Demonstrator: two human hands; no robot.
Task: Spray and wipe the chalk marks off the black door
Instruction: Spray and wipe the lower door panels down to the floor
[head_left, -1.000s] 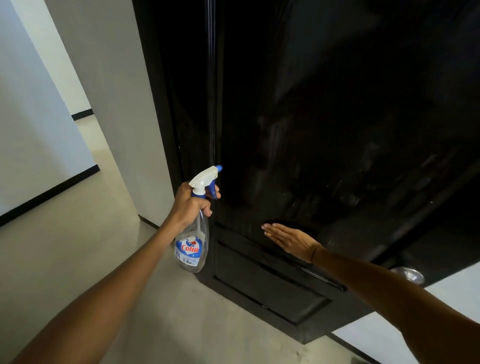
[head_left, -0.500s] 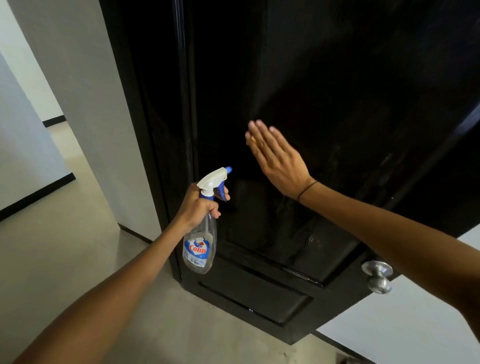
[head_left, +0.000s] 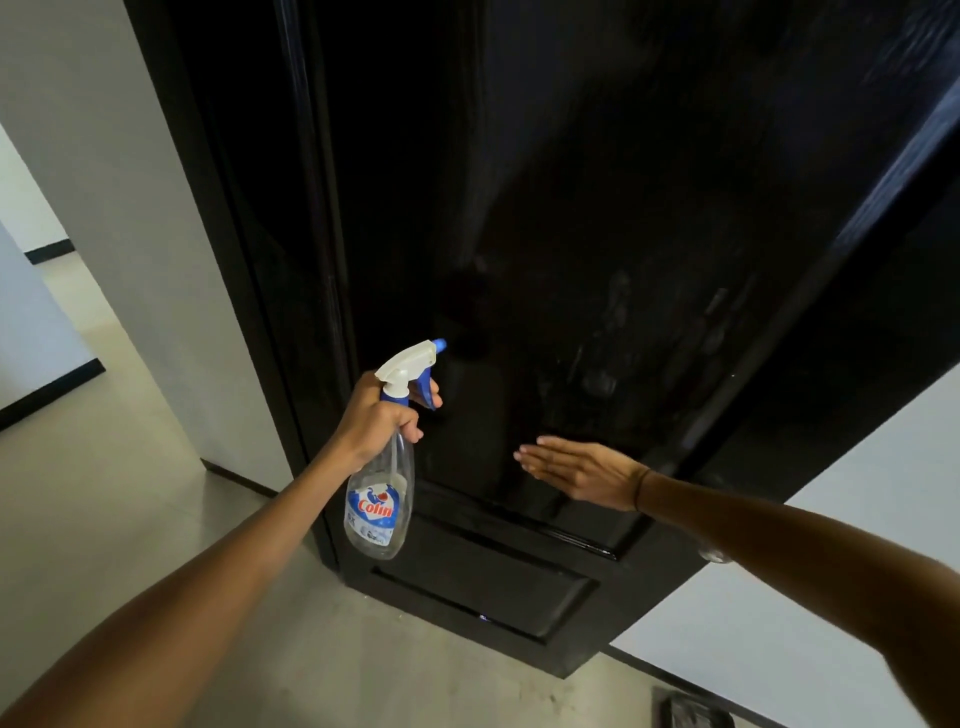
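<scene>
1. two hands work at the black door (head_left: 597, 218): our left hand (head_left: 376, 421) grips the spray bottle (head_left: 382, 499) by its neck, nozzle toward the door.
2. our right hand (head_left: 576, 470) lies flat on the door, fingers straight together, holding nothing.
3. the clear bottle looks nearly empty.

A pale wall (head_left: 130, 208) stands left of the dark door frame (head_left: 218, 234), with black skirting (head_left: 239, 475) along its foot. Left of that wall, beige floor (head_left: 130, 493) runs into a corridor. Right of the frame, another pale wall (head_left: 779, 597) catches soft light.
</scene>
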